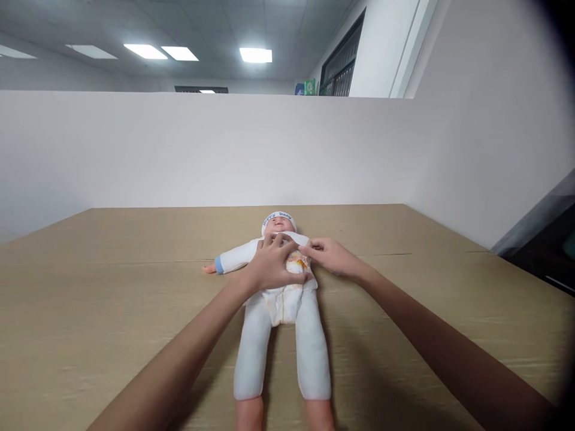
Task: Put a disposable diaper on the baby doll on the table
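A baby doll lies on its back on the table, its head far from me and its feet near. It wears a white hat band with blue lettering, a white shirt with a blue cuff, white leggings and a white diaper. My left hand rests with fingers spread across the doll's chest and belly, partly covering a coloured print. Beside the chest on the right, my right hand pinches the edge of the doll's shirt. The doll's arm on that side is mostly hidden behind it.
The wooden table has narrow seams across its surface. Behind it stands a white partition, and a white wall runs along the right. A dark object is at the right edge.
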Demonstrator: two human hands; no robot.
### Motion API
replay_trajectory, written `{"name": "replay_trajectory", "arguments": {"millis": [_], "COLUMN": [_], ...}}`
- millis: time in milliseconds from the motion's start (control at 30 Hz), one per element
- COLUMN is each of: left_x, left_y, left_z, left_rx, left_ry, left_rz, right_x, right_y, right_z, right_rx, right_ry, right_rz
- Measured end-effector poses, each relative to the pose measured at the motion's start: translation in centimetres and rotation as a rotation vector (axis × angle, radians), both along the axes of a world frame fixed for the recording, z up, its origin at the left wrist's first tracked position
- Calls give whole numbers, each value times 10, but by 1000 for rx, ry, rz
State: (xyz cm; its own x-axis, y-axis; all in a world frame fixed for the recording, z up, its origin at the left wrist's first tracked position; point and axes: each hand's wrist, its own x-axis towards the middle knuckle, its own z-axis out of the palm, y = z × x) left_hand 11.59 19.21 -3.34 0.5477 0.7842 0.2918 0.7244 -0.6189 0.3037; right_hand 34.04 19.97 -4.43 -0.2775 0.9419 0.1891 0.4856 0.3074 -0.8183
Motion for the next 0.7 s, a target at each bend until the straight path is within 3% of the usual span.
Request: {"name": "replay_trajectory", "arguments": {"millis": [133,233,333,400,533,633,700], "left_x": [0,1,-2,-7,-31,-60,-84], "left_y": [2,4,6,6,1,-10,-16], "left_z": [-4,-7,-5,0,5,-9,-26], "left_rx": [8,-13,-67,-139,-310,-284,-199], "left_ry": [-21,-29,-45,-75,-284,-472,-491], "left_rz": [3,12,4,-33,-160,-85,10], "right_x": [-28,-28,-19,-13,-6,-3,-1], "right_y": [-6,-29,-53,-62,-61,-56,-55], "right_z": [-8,-22,-40,-53,-72,-77,-78], "right_rx": [58,233,443,483,499,534,549], "right_ry": [-18,22,21,-27,-110,-136,-154], "right_rz": [-51,-103,3,108,212,222,212]}}
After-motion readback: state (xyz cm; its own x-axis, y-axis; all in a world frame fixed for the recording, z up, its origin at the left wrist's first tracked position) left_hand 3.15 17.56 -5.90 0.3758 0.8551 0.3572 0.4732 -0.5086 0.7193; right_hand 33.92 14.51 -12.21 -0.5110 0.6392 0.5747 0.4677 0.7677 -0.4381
